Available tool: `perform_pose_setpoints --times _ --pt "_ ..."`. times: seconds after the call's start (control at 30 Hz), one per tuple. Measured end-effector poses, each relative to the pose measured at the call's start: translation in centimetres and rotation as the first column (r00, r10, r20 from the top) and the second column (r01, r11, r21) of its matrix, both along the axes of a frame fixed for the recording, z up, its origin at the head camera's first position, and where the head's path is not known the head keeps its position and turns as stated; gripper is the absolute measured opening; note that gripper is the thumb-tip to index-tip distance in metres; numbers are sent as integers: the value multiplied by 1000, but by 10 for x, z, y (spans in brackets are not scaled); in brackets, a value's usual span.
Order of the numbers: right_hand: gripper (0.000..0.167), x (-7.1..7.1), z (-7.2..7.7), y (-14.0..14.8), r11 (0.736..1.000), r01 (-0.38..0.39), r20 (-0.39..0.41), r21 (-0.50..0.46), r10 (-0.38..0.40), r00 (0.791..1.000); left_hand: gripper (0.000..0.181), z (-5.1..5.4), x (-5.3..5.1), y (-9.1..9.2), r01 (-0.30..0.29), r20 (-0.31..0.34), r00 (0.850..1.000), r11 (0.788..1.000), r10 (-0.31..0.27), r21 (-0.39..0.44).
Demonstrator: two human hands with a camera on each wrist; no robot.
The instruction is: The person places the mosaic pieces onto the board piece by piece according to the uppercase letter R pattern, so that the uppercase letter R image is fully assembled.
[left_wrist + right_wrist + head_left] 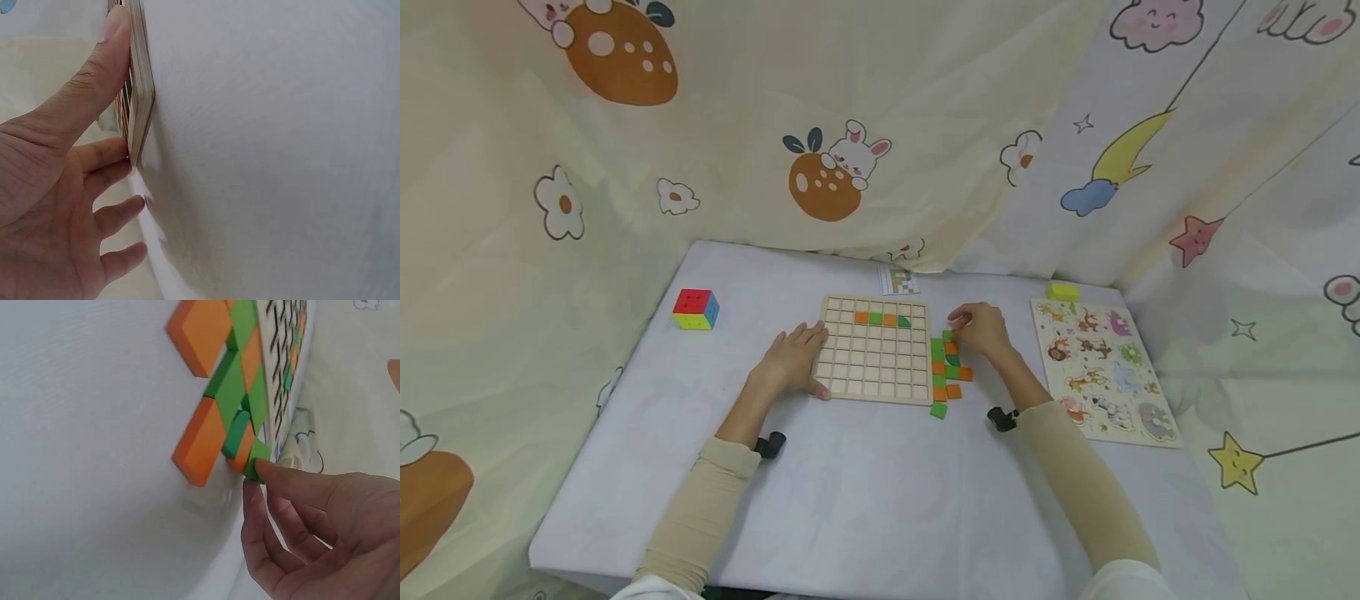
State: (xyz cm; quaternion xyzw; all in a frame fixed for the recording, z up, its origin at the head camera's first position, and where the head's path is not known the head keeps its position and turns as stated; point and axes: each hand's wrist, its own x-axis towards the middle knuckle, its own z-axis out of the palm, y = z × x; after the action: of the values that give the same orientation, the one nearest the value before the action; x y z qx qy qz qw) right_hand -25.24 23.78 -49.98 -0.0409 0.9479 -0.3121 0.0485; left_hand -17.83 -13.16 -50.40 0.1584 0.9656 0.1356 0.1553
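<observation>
A wooden grid board (872,358) lies mid-table, with a short row of orange and green pieces (882,319) in its upper part. My left hand (790,360) rests on the board's left edge, thumb on the rim and fingers spread; the left wrist view shows the thumb along the board's edge (142,81). Right of the board is a cluster of orange and green pieces (938,368). At the cluster's far end my right hand (982,332) pinches a green piece (257,456) between thumb and index finger, beside a dark green and orange piece (237,434).
A colourful cube (696,309) stands at the left back. A small patterned card (898,281) lies behind the board. On the right are an animal puzzle board (1101,371) and a yellow block (1063,292). One green piece (938,410) lies nearest the table's front. Printed curtains hang behind.
</observation>
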Motion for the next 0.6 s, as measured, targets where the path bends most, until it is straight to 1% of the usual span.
perform_pose_setpoints --times 0.17,0.3,0.43,0.6 --pt "36 -4 2 5 998 0 33 -57 2 999 127 -3 -1 -1 0 3 1000 1000 0 -6" --pt "37 -4 6 4 995 -2 18 -101 4 1000 127 -2 -2 -1 0 8 1000 1000 0 -6" --pt "34 -3 10 -2 992 -7 -9 -127 6 1000 127 0 -2 0 3 13 1000 1000 -3 -3" --pt "32 -3 14 -14 985 -40 -33 -169 35 999 127 1 -1 0 -4 19 1000 1000 4 -7"
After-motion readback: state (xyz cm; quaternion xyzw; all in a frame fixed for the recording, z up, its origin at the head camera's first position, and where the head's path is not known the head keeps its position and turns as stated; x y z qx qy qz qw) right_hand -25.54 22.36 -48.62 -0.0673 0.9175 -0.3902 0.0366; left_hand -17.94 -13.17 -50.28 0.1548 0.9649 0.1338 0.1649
